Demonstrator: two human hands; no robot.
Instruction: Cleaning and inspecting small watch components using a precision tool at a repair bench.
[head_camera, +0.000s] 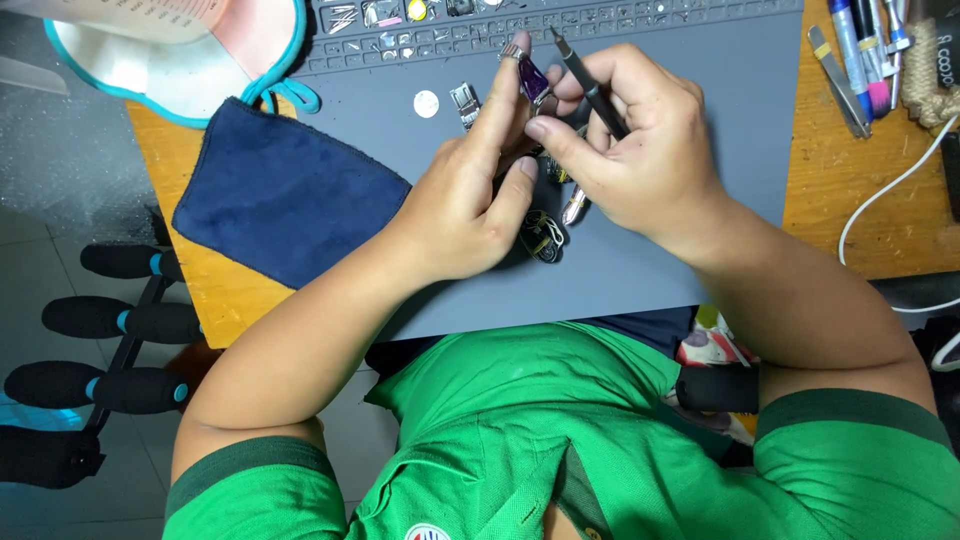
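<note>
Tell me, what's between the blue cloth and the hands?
In the head view, only bare grey mat lies between the blue cloth and the left hand.

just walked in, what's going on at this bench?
A person in a green shirt works over a grey mat. The left hand pinches a small purple part; the right hand holds a thin black tool beside it. More small metal parts lie under the hands, a blue cloth alongside.

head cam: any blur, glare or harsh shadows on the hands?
Head view: left hand and right hand sharp, no motion blur; light even, only soft shadow on the grey mat; small glints on the purple part; black tool crisp; wide-angle bend at edges.
</note>
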